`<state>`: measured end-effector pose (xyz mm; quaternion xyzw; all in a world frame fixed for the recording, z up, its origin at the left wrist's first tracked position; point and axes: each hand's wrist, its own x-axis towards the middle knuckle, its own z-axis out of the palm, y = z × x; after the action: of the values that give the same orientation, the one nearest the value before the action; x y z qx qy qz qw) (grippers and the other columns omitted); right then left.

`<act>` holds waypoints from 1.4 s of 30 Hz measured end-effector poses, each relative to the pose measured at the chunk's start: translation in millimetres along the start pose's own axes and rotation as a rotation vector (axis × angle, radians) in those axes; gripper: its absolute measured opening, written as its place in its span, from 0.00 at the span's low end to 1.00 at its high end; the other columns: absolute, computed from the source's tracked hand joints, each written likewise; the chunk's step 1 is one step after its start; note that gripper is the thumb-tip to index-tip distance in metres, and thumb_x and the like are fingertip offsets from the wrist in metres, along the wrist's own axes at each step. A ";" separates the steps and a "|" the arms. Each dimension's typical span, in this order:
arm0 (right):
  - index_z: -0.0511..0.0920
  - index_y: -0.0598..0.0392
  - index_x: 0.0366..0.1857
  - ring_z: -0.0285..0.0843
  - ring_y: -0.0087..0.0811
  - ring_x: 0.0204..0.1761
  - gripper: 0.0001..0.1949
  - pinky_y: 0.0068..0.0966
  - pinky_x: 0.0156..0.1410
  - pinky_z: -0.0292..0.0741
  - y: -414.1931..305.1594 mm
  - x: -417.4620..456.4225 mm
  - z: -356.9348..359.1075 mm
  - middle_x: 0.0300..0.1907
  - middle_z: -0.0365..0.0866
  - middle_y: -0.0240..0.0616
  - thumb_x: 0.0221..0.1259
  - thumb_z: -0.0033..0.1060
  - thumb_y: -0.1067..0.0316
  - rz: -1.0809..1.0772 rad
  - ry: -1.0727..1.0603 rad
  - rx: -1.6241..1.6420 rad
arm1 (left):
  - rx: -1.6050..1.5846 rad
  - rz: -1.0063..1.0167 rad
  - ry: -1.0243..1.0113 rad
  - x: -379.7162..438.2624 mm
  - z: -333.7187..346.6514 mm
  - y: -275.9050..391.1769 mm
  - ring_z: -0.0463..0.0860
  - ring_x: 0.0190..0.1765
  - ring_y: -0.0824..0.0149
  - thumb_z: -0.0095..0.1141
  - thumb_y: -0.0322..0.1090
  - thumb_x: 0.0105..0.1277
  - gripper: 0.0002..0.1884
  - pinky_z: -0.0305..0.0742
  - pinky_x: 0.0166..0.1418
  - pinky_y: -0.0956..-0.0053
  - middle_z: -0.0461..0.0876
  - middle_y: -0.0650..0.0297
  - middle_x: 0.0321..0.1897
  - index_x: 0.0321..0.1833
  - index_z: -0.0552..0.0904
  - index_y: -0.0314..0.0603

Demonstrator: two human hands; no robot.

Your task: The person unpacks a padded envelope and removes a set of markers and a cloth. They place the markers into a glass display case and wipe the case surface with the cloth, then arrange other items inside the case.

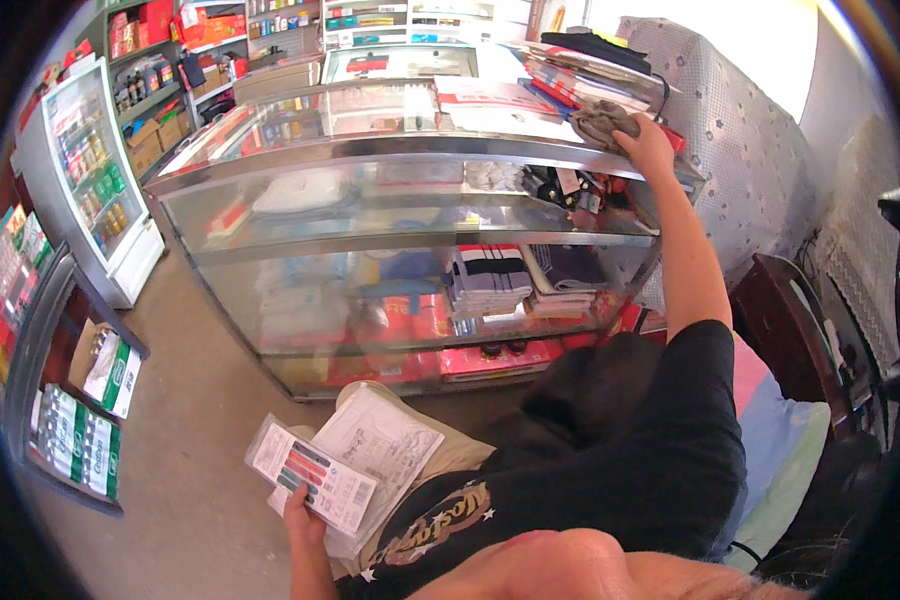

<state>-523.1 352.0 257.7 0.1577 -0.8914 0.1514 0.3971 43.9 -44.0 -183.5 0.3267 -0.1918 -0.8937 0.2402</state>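
My left hand (304,517) grips the lower edge of a flat, clear-wrapped package (315,474) with a white printed card and red and dark green shapes on it. Beneath this package, a white plastic mailing bag (390,431) bearing print lies across my lap. At the upper right, my right hand (645,146) is closed on a crumpled grey-brown cloth (604,125) at the top edge of a glass display counter (390,146). Papers (495,97) lie on the glass beside the cloth, and a stack of folders and papers (592,71) rises just behind it.
Folded towels (490,277) and packaged goods fill the counter's shelves. A glass-door fridge (94,165) and stocked shelves (146,101) stand at the upper left, a dark-framed rack with drink packs (79,442) at the left. Dark wooden furniture (787,322) is at the right, near a coloured cushion (784,450).
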 end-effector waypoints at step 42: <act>0.71 0.49 0.41 0.71 0.41 0.46 0.17 0.35 0.42 0.78 -527.9 -101.0 83.4 0.38 0.69 0.37 0.45 0.63 0.66 -1.115 0.207 0.486 | -0.038 0.031 -0.025 -11.6 12.2 -3.5 0.82 0.48 0.53 0.49 0.26 0.62 0.17 0.77 0.56 0.56 0.81 0.51 0.47 0.55 0.74 0.31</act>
<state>-302.1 -142.2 204.4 0.6703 -0.5718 0.1341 0.4535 42.4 -32.5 -170.7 0.3077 -0.1827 -0.8975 0.2578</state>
